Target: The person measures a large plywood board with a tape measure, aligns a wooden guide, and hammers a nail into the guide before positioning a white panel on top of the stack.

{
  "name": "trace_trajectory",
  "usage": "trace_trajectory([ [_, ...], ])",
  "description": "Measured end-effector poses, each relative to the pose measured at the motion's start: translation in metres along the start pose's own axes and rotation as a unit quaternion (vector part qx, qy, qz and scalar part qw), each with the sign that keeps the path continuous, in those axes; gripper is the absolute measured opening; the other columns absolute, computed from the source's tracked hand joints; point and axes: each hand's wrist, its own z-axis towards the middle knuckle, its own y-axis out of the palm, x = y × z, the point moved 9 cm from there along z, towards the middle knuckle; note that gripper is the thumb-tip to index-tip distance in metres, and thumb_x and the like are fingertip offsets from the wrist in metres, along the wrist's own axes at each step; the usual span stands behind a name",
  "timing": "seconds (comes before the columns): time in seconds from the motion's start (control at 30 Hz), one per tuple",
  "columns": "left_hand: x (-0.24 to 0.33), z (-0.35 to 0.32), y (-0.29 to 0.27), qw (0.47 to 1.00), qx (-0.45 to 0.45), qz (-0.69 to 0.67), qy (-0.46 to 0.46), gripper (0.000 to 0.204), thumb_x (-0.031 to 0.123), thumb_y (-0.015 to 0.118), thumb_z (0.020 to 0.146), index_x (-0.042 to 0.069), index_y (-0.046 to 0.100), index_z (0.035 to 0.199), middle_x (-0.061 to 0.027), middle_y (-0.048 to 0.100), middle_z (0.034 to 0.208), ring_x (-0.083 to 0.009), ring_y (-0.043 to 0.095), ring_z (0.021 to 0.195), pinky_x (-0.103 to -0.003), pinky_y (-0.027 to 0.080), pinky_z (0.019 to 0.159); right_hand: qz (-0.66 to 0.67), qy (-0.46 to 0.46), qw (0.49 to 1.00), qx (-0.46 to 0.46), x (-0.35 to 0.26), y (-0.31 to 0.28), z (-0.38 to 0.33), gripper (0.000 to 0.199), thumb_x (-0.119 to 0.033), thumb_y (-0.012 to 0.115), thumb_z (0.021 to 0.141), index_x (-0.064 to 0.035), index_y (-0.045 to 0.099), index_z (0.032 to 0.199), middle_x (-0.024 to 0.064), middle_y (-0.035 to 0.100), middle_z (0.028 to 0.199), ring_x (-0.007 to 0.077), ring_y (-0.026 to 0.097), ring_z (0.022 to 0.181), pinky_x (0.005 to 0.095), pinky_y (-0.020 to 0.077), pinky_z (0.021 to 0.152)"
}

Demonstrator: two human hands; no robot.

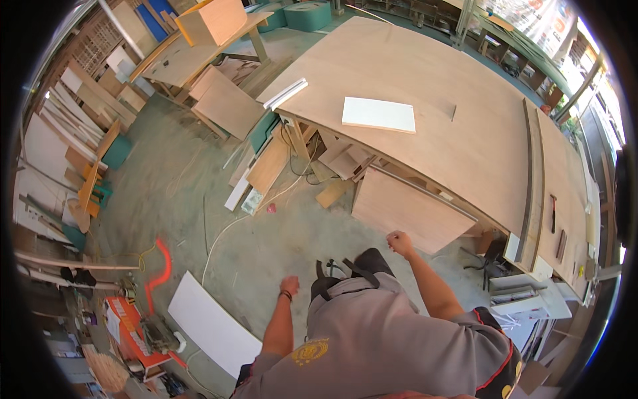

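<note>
My right hand (399, 243) hangs in front of the large plywood-topped table (458, 166), its fingers curled with nothing seen in them. Behind it a plywood panel (409, 206) leans against the table's side. My left hand (290, 286) hangs low over the concrete floor with a dark band at the wrist, its fingers drawn in around nothing that shows. Nearest to it on the left is a long white board (212, 326) lying on the floor. A white rectangular board (379, 115) rests flat on the table near its front edge, apart from both hands.
White strips (286, 94) lie at the table's left corner. On its right are long wooden bars (531, 179) and a hammer (553, 213). A cable (219, 243) crosses the floor. An orange machine (129, 339) with a red hose (158, 272) stands at left. Offcuts (272, 159) lean under the table.
</note>
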Motion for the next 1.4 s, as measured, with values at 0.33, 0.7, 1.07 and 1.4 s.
trace_trajectory([
  [0.33,0.142,0.271,-0.372,0.948,0.226,-0.225,0.007,0.04,0.031,0.067,0.089,0.004,0.064,0.119,-0.0141,0.069,0.101,-0.0323,0.066,0.096,-0.044,0.052,0.088,0.054,-0.028,0.989,0.132,-0.175,-0.015,0.191,0.02,-0.015,0.06,0.091,-0.0013,0.069,0.102,0.0071,0.07,0.082,0.0144,0.066,0.072,0.0293,0.0543,0.061],
  [0.7,0.338,0.486,-0.599,0.928,0.339,0.144,0.061,0.08,0.048,0.068,0.089,0.008,0.036,0.15,-0.0182,0.044,0.136,-0.0363,0.042,0.13,-0.055,0.036,0.107,-0.028,-0.196,0.98,0.005,-0.457,0.081,0.41,0.031,-0.028,0.064,0.088,-0.0039,0.072,0.105,0.0167,0.072,0.087,0.0284,0.07,0.079,0.0402,0.054,0.075],
  [1.07,0.459,0.583,-0.571,0.954,0.157,-0.001,0.255,0.049,0.048,0.063,0.092,0.001,0.06,0.101,-0.0228,0.062,0.095,-0.0403,0.061,0.087,-0.049,0.049,0.075,0.367,0.044,0.929,-0.001,-0.51,0.066,0.508,0.026,-0.026,0.063,0.095,-0.0063,0.065,0.112,0.0033,0.064,0.087,0.0137,0.063,0.078,0.0289,0.0525,0.067],
  [1.4,0.77,0.682,-0.658,0.848,-0.021,-0.048,0.528,0.042,0.043,0.062,0.094,0.004,0.068,0.081,-0.0116,0.068,0.073,-0.0268,0.069,0.073,-0.038,0.053,0.065,0.621,0.013,0.609,0.493,-0.451,-0.04,0.439,0.014,-0.02,0.062,0.093,-0.0075,0.056,0.091,0.0032,0.052,0.067,0.0188,0.056,0.058,0.0352,0.052,0.056],
])
